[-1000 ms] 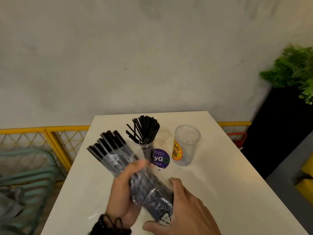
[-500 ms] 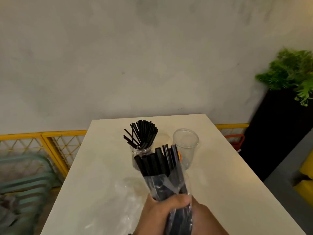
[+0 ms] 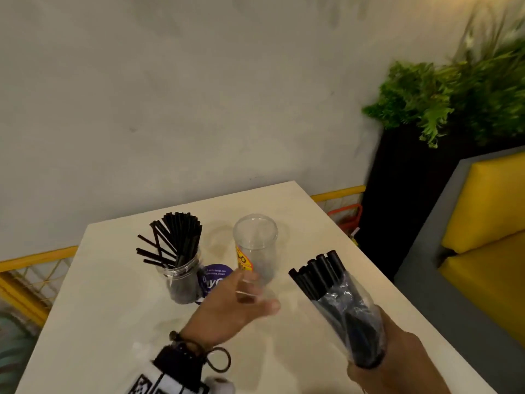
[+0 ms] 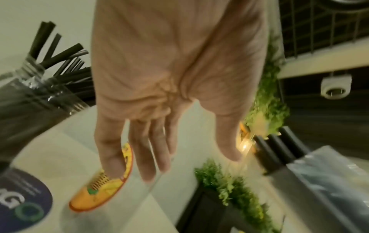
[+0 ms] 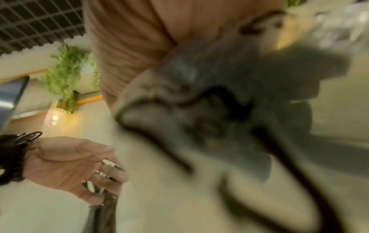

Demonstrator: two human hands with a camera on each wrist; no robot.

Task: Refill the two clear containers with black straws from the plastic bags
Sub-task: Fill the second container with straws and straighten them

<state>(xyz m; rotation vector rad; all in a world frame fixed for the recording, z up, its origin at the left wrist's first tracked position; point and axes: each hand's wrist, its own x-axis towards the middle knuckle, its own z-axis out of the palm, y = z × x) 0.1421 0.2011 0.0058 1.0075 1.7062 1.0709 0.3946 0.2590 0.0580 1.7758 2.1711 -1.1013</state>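
Observation:
Two clear containers stand on the white table (image 3: 113,308). The left one (image 3: 183,275) holds several black straws (image 3: 176,237). The right one (image 3: 255,245), with a yellow label (image 4: 103,192), is empty. My left hand (image 3: 260,292) is open, fingers spread, right at the empty container's lower part; the blur hides whether it touches. My right hand (image 3: 380,362) grips the bottom of a clear plastic bag (image 3: 349,308), tilted up to the left, to the right of the empty container. Black straws (image 3: 318,268) stick out of the bag's top. The right wrist view shows only blurred plastic (image 5: 219,94).
A round purple sticker (image 3: 216,280) lies between the containers. The table's right edge runs close beside the bag. Beyond it are a yellow and grey seat (image 3: 483,223) and a black planter with green plants (image 3: 426,109). A yellow railing (image 3: 28,268) runs on the left.
My left hand has let go of the bag and reached forward to the empty container. My right hand has carried the bag to the right. The head view has swung right.

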